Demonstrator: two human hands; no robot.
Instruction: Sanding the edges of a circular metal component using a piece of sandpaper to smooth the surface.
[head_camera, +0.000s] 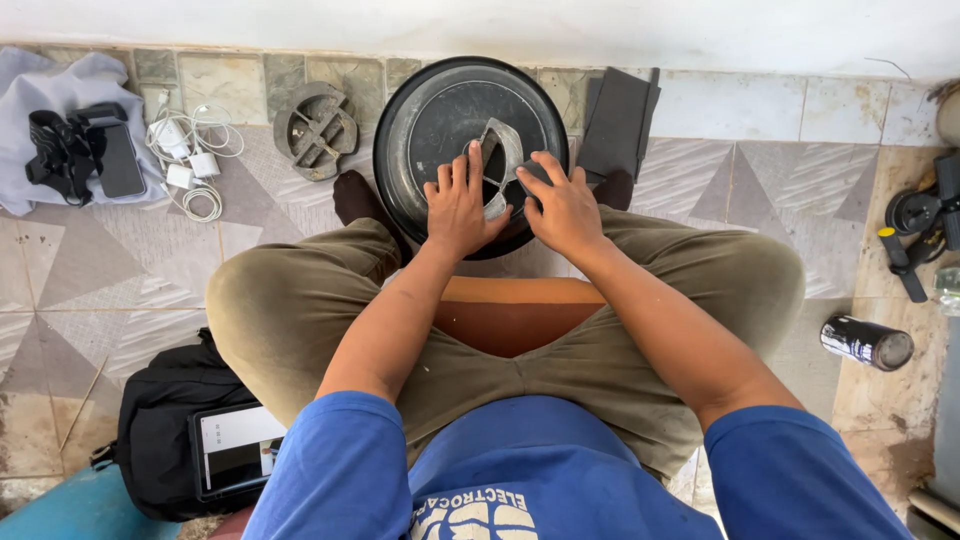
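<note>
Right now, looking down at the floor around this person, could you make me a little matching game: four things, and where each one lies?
Things:
1. round pan
2. tablet
3. can
4. white cables

Places:
A. lying on its side on the tiles at the right
B. on the black bag at lower left
C. under both hands, between the feet
D. upper left, beside the grey cloth

Pairs: 1-C, 2-B, 3-A, 4-D

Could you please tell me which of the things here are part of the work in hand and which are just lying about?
In hand: round black disc, grey metal piece, left hand, right hand.

Lying about: round slotted part, white cables, phone, black panel, can, backpack, tablet.
</note>
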